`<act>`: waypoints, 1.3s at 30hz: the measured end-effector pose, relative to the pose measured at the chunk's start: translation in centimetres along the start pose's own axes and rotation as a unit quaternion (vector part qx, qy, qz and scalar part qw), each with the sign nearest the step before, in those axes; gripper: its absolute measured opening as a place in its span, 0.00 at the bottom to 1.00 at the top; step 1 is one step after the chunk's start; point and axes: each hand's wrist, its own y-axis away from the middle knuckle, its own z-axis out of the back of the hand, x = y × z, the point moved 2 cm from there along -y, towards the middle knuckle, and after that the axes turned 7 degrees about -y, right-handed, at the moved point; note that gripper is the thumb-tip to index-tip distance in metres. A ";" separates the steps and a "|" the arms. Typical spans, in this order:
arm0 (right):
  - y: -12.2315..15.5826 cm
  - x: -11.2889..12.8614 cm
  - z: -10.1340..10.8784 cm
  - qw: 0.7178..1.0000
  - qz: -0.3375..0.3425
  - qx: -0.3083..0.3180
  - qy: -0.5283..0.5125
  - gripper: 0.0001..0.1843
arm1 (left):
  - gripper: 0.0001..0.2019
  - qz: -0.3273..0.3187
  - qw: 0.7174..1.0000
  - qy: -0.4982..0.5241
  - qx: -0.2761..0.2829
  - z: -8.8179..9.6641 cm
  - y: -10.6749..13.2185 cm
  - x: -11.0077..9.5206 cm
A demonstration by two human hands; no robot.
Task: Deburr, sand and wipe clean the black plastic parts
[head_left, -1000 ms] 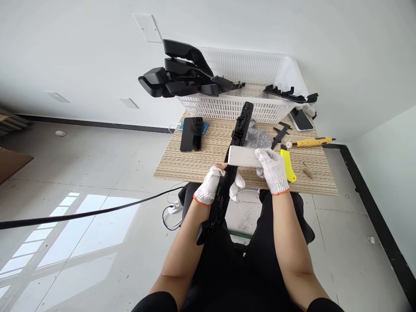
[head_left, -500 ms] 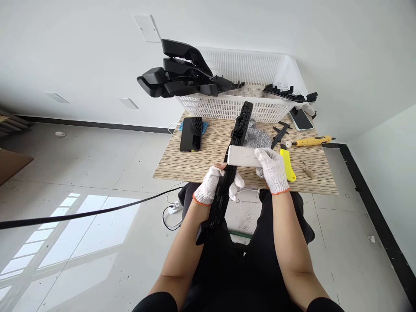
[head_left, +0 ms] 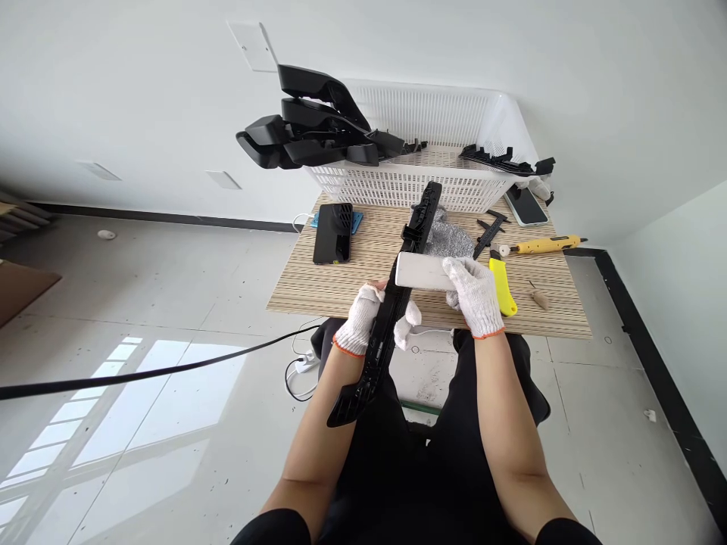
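Observation:
My left hand (head_left: 363, 319), in a white knit glove, is wrapped round a long black plastic strip (head_left: 397, 299) that runs from my lap up over the striped wooden table (head_left: 341, 284). My right hand (head_left: 475, 297), gloved too, grips a white rectangular block (head_left: 421, 272) and presses it flat across the strip just above my left hand. The strip's far end lies near the basket; its near end hangs over my thigh.
A white lattice basket (head_left: 409, 185) at the table's back holds black plastic parts (head_left: 310, 129). On the table lie a black phone (head_left: 333, 232), a grey cloth (head_left: 451, 241), a yellow knife (head_left: 503, 286), a yellow-handled tool (head_left: 545, 245), black calipers (head_left: 489, 231) and another phone (head_left: 526, 205). A black cable (head_left: 141, 372) crosses the floor.
The strip has tilted: its near end swung left and down over my thigh. Both hands shifted slightly up and left with the block.

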 end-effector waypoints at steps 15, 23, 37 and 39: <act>0.0 0.0 0.1 1.000 0.002 -0.002 0.029 0.19 | 0.41 0.048 0.996 0.069 0.027 -0.4 -0.1 -0.5; 0.4 0.3 0.6 1.000 0.010 -0.018 0.021 0.20 | 0.49 0.025 0.993 -0.011 0.115 -0.4 0.2 0.0; 0.7 1.1 1.1 0.992 0.098 0.055 0.050 0.16 | 0.52 -0.003 0.987 -0.061 0.150 -0.6 0.0 0.1; 0.6 0.9 0.7 0.991 0.129 0.023 0.039 0.13 | 0.50 -0.025 0.988 -0.051 0.144 -0.6 0.1 0.0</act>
